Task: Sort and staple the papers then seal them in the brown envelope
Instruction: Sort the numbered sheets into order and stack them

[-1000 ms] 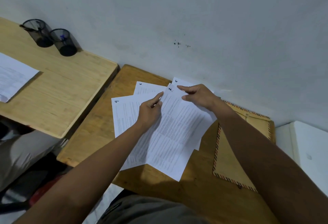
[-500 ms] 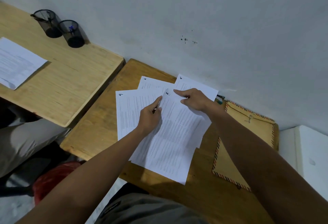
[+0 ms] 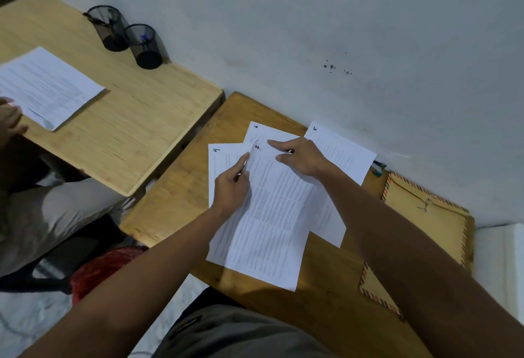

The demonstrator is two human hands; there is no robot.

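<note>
Several white printed sheets with handwritten numbers lie fanned out on the small wooden desk (image 3: 181,204). The top sheet (image 3: 278,216) sits slanted over the others. My left hand (image 3: 231,187) pinches its left edge between thumb and fingers. My right hand (image 3: 300,156) rests on the sheet's upper part, index finger pointing left near the written number. A sheet marked 4 (image 3: 219,159) peeks out at the left, another sheet (image 3: 344,153) at the right. The brown envelope (image 3: 436,224) with striped edges lies to the right, partly under my right forearm.
A second wooden desk (image 3: 136,131) stands to the left with a printed sheet (image 3: 48,88) and two black mesh pen cups (image 3: 127,37). Another person's hand (image 3: 10,119) and legs show at the left edge. A pen (image 3: 378,168) lies by the wall. A white box (image 3: 502,267) stands right.
The camera has shifted, showing more of the left desk. My hands stay on the top sheet; the sheet at the right is more uncovered than before.
</note>
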